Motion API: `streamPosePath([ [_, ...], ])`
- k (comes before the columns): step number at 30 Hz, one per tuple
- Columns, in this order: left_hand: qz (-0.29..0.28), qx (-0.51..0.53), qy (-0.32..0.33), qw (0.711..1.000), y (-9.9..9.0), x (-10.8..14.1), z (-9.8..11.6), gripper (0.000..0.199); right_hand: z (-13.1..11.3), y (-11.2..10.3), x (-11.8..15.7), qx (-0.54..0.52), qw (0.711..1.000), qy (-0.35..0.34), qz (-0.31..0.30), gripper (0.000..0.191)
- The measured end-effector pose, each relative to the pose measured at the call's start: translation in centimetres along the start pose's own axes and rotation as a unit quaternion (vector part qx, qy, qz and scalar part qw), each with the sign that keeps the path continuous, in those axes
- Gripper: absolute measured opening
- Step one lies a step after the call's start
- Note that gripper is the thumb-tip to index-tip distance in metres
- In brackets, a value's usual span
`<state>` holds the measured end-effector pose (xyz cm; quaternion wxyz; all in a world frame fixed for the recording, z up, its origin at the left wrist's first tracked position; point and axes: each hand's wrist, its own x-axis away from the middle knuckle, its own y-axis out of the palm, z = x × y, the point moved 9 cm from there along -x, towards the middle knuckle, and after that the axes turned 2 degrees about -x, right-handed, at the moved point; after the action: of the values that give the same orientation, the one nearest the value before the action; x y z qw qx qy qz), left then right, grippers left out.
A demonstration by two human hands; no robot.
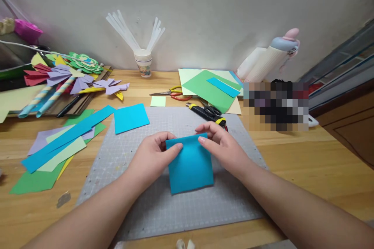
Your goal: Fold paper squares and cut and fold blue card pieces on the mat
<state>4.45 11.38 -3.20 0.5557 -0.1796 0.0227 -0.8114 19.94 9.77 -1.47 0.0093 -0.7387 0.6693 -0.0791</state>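
A blue square of paper (pixel 190 167) is held up over the grey cutting mat (pixel 146 218). My left hand (pixel 157 151) pinches its upper left corner, thumb in front and fingers behind. At the upper right corner, my right hand (pixel 219 142) grips the same sheet, its thumb on the front and its other fingers partly behind the edge. Another blue square (pixel 131 118) lies flat at the mat's upper left. Behind my right hand rest a black and yellow cutter (pixel 204 113) and black-handled scissors (pixel 213 111).
Paper strips and scraps (pixel 70 136) lie left of the mat, with paper pinwheels (pixel 67 76) behind. A cup of straws (pixel 143 64) stands near the wall. Green sheets (pixel 209 89), red-and-yellow-handled scissors (pixel 175 93) and a bottle (pixel 265 62) sit at the back; a pixelated area is at right.
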Motion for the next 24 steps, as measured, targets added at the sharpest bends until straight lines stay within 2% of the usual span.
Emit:
streamPosePath([
  [2,-0.027,-0.065,0.016,0.997,0.7,0.2,0.3,0.023,-1.5,-0.2,0.3,0.112,0.991,-0.077,0.020,0.011],
  [4,-0.038,-0.135,0.047,0.989,1.2,0.6,0.9,0.019,-2.5,0.6,0.8,0.191,0.973,-0.128,-0.003,0.006],
  [7,-0.039,-0.206,0.092,0.973,1.6,1.2,1.7,0.015,-3.1,1.8,1.6,0.259,0.949,-0.175,-0.036,0.007],
  [9,-0.039,-0.229,0.111,0.966,1.9,1.5,2.1,0.013,-3.5,2.2,1.9,0.290,0.936,-0.198,-0.036,0.008],
  [18,-0.041,-0.251,0.171,0.952,2.5,2.1,3.2,0.013,-4.2,3.3,2.4,0.365,0.886,-0.284,-0.027,0.009],
  [24,0.016,-0.209,0.143,0.967,0.3,2.0,3.4,0.016,-4.8,1.3,1.7,0.388,0.873,-0.295,0.008,0.011],
])
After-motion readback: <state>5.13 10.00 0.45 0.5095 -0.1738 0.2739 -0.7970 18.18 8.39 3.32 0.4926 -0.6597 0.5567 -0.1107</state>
